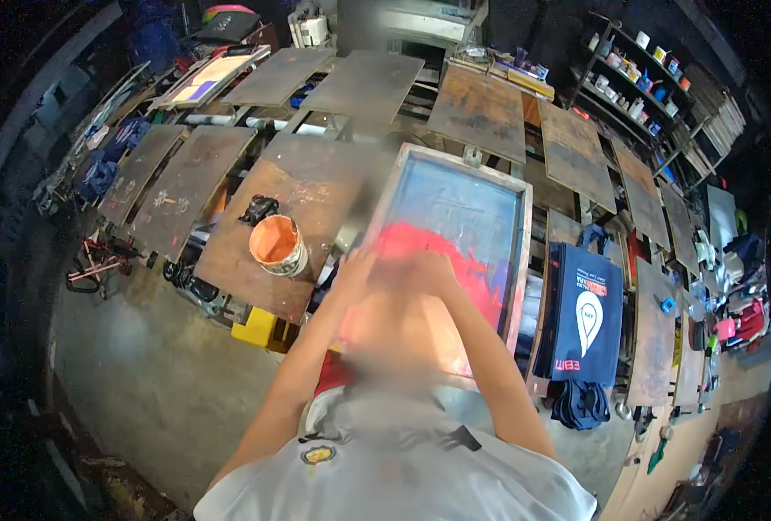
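Observation:
A framed printing screen (512, 252) lies on the table before me, its mesh blue at the far end. Red ink (479, 291) covers a wide patch of the mesh, with a ragged edge on the right. My left hand (356, 267) is closed over the screen's left side. My right hand (433, 267) is closed above the red ink, near the middle of the screen. Both backs of the hands face up, and whatever they grip is hidden beneath them and by a blurred patch between them.
To the left, an orange-lined bucket (278, 245) and a crumpled black thing (259, 208) stand on a brown board (229, 260). On the right lies a stack of dark blue printed bags (583, 313). More boards (477, 108) run behind, with a shelf of bottles (637, 78) at the far right.

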Demonstrator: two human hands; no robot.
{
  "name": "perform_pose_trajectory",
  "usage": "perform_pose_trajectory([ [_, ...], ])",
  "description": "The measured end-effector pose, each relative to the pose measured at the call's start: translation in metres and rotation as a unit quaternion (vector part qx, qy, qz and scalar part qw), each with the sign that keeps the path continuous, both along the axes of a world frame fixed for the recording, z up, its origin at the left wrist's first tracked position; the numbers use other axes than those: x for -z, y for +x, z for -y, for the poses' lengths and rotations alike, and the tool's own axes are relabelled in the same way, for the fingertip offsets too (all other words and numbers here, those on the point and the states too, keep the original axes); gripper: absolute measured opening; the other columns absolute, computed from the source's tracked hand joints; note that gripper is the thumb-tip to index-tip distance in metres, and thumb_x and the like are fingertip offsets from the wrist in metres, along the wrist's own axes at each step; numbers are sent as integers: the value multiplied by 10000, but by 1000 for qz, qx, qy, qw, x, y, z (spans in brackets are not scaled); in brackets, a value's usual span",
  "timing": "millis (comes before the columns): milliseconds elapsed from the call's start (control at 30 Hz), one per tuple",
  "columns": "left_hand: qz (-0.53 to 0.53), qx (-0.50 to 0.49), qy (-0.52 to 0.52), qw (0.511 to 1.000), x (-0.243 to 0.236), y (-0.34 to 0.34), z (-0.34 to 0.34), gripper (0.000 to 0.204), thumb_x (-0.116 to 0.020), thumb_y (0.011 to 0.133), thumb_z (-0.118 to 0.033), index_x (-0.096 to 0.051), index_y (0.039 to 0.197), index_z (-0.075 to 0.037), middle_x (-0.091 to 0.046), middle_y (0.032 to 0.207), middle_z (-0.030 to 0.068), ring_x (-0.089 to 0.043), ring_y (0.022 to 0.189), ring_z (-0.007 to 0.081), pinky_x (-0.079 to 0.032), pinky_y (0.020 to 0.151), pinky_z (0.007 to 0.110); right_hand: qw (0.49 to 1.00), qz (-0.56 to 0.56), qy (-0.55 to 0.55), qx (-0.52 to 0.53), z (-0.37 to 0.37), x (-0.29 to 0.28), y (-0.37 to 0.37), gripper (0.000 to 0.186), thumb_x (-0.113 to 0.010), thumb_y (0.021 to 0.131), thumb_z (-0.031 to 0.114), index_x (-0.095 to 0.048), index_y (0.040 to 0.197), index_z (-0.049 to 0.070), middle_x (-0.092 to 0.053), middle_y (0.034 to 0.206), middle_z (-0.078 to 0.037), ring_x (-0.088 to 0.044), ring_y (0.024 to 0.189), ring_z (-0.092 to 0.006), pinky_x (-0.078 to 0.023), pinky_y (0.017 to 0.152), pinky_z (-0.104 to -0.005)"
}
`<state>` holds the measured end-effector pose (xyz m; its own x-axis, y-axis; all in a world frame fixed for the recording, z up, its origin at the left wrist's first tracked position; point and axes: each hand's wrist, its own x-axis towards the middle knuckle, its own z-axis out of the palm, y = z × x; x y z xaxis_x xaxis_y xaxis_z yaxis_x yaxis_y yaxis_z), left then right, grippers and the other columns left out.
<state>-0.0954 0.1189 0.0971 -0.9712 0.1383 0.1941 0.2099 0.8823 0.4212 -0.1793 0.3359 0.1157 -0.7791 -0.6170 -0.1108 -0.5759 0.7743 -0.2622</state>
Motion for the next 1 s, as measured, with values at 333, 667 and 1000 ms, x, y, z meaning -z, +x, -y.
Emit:
perform_pose_trajectory([
  [333,23,-127,54,990,-15,79,-4,619,-796,745,-221,-519,1282,-91,-557,1171,123,-496,1158,346,-374,963,519,991,-30,40,-127,38,-7,11,313,-746,650,307,-668,912,155,-700,850,-99,-682,809,-343,-527,729,-485],
  [667,-86,-26,-47,995,-10,30,-13,600,-818,734,-251,-531,1243,-115,-563,1230,103,-499,1201,321,-370,964,492,998,-56,-23,12,-8,-21,39,432,-768,667,408,-646,983,139,-686,1024,-108,-652,1002,-331,-489,846,-529],
  [1000,-31,-23,-29,999,4,22,-20,588,-805,746,-240,-519,1239,-97,-572,1213,107,-491,1191,329,-393,948,497,997,-75,11,16,-15,0,27,449,-783,657,349,-641,1025,135,-697,1029,-122,-660,1026,-330,-489,894,-532],
])
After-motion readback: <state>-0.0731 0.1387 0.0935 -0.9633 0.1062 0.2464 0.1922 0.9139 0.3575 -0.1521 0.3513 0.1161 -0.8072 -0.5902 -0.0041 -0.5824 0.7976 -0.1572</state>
